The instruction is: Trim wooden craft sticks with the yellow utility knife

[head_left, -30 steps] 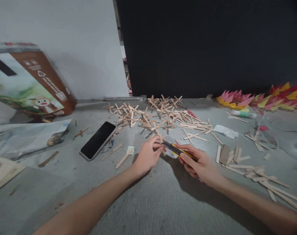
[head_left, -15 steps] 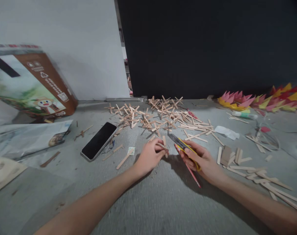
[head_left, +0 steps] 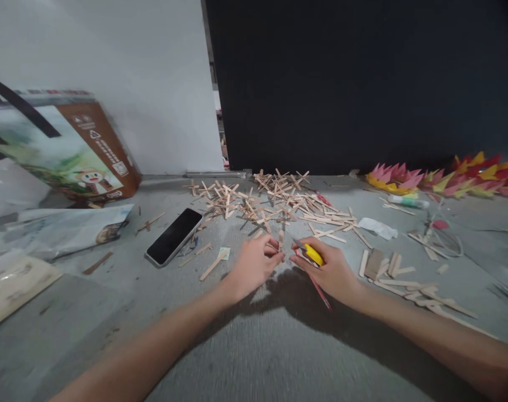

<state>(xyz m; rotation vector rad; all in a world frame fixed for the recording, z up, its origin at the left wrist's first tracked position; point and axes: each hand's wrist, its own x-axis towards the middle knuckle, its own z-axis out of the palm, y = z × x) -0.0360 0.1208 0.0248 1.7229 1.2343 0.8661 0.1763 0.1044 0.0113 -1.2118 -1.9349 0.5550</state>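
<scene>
Left hand: The left hand (head_left: 256, 261) is in the middle of the frame, its fingers pinched on a small wood stick (head_left: 281, 240) that pokes up.
Right hand: The right hand (head_left: 331, 271), just right of the middle, is curled around a yellow cutter (head_left: 314, 254) and a thin red pencil (head_left: 319, 290). The pencil points down to the lower right.
Gap: The blade is near the stick, but a little space shows between the two hands.
Stick pile: Crossed sticks (head_left: 227, 201) lie in a heap just past the hands, reaching nearly to the back edge.
Back edge: The gray desk (head_left: 270, 357) stops at a white wall (head_left: 132, 67), upper left, and a big black board (head_left: 341, 84), upper right.
Left side: A phone (head_left: 175, 237) lies near the left hand; a picture bag (head_left: 81, 153) stands farther left.
Right side: Loose sticks (head_left: 364, 263) lie beside the right arm.
Room: Bare desk shows between the arms, bottom middle.
</scene>
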